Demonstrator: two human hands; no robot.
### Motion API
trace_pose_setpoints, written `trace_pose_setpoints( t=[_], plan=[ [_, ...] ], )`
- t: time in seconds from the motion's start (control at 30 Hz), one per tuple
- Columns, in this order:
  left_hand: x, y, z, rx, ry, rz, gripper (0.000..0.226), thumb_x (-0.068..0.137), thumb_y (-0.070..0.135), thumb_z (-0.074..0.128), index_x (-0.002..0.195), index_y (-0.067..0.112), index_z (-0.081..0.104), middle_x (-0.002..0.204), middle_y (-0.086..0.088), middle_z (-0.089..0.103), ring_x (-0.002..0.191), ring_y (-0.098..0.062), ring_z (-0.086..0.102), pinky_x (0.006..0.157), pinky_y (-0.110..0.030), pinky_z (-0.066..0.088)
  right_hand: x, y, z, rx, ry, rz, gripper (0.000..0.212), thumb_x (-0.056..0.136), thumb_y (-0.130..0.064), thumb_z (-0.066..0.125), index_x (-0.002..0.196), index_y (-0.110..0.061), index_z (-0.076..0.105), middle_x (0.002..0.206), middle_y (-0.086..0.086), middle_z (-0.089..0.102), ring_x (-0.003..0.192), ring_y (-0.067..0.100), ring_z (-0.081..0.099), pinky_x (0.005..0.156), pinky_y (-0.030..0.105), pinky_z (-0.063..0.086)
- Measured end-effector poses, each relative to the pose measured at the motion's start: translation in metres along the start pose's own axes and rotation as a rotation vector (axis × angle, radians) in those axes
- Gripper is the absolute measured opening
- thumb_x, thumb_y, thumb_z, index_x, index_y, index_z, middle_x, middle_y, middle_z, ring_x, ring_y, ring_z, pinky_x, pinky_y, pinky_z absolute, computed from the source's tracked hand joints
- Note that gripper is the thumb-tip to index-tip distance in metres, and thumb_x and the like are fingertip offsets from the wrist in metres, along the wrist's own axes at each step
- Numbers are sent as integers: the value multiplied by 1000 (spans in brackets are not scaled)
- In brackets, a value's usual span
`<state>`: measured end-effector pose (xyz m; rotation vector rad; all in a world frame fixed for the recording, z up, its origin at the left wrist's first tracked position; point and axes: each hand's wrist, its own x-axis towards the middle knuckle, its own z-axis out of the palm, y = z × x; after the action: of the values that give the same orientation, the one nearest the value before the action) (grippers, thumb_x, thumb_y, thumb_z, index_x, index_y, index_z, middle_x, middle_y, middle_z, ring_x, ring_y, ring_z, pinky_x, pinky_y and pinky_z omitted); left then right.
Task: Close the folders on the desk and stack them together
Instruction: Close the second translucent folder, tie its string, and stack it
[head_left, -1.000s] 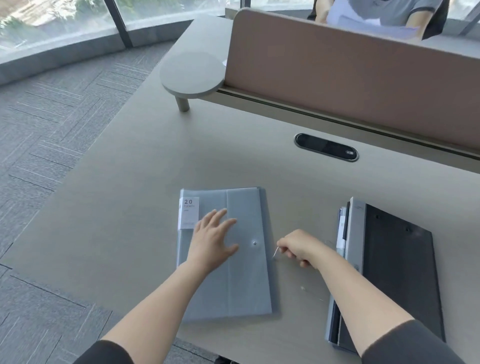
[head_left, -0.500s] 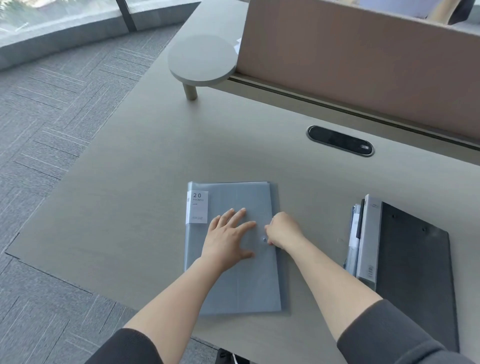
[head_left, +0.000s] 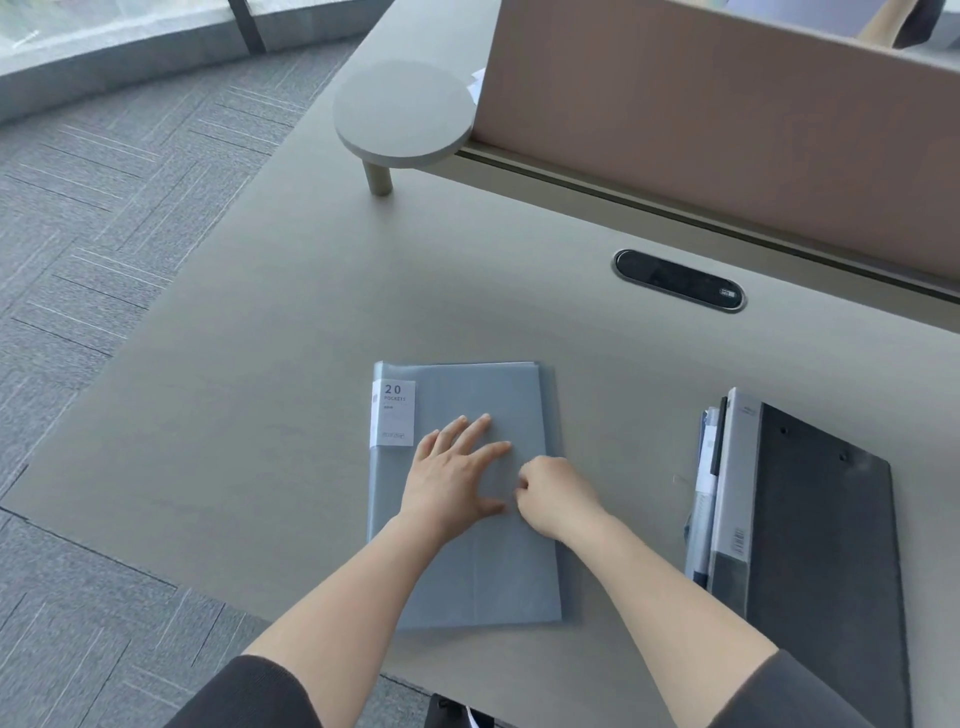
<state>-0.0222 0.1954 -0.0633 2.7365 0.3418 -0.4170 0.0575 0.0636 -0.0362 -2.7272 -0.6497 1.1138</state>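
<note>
While the grey-blue folder (head_left: 462, 519) lies closed and flat on the matte desk (head_left: 260, 415), the left hand (head_left: 449, 483) presses on its cover, fingers spread. The right hand (head_left: 558, 499) rests curled on the folder's right edge; whether it pinches anything cannot be told. A white label (head_left: 393, 413) reads "20 POCKETS". Well apart to the right lies a dark folder (head_left: 826, 545) with a pale spine. Beyond stand an oval cable port (head_left: 678, 280), a round shelf (head_left: 402, 111) and a tan divider (head_left: 727, 119).
</note>
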Motion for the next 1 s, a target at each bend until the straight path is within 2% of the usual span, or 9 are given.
trace_pose_setpoints(
  t=[0.1,0.27,0.33,0.4,0.5,0.7,0.83,0.9,1.0],
  plan=[
    [0,1,-2,4,-14,3,78,76,61,68,144,48,33,164,13,10,151,-18,6,120,-38,9,-5,19,-6,57,-23,62,39,95,-26,51,58,-15,50,79,13,62,78,32,59,63,27,36],
    [0,0,-3,2,-21,8,78,77,61,67,145,48,32,164,13,8,151,-18,5,120,-38,8,3,37,-21,89,-26,139,31,87,-15,55,56,-17,53,68,7,61,73,29,59,50,25,34],
    [0,0,-2,1,-22,10,77,77,61,67,144,48,32,164,13,8,151,-18,4,120,-38,8,9,37,-28,95,-2,137,27,90,-17,56,63,-16,57,74,10,66,75,29,58,55,27,36],
    [0,0,-2,6,-24,12,77,77,61,66,145,48,31,164,13,8,151,-18,4,120,-38,7,17,34,-33,90,34,118,21,92,-19,55,72,-17,60,91,12,72,84,30,62,64,26,37],
    [0,1,-2,13,-32,10,78,78,61,66,146,48,30,164,13,6,151,-18,3,120,-38,5,30,24,-33,102,75,75,29,94,-22,54,65,-20,48,102,12,71,91,30,62,68,26,35],
    [0,-1,0,15,-32,15,79,78,61,66,146,48,29,165,11,6,151,-19,2,121,-39,6,40,3,-20,128,102,-12,20,93,-30,57,76,-20,55,100,11,72,96,32,64,72,31,43],
    [0,-1,0,16,-37,14,77,80,59,65,147,44,31,164,11,7,151,-19,3,120,-39,6,33,16,-17,255,137,44,20,90,-33,60,77,-20,54,84,1,66,88,28,64,70,32,45],
    [-3,-3,-1,-30,7,-14,70,83,52,64,146,37,37,163,8,17,151,-21,10,120,-37,11,26,26,-21,336,204,109,20,91,-39,57,89,-18,57,83,-1,64,87,28,62,69,32,43],
    [-11,-17,-3,-170,208,-173,58,85,31,68,139,18,51,152,-8,42,141,-33,34,113,-43,28,17,42,-21,353,293,180,27,95,-36,50,107,-15,61,100,4,67,97,30,63,75,32,44]
  ],
)
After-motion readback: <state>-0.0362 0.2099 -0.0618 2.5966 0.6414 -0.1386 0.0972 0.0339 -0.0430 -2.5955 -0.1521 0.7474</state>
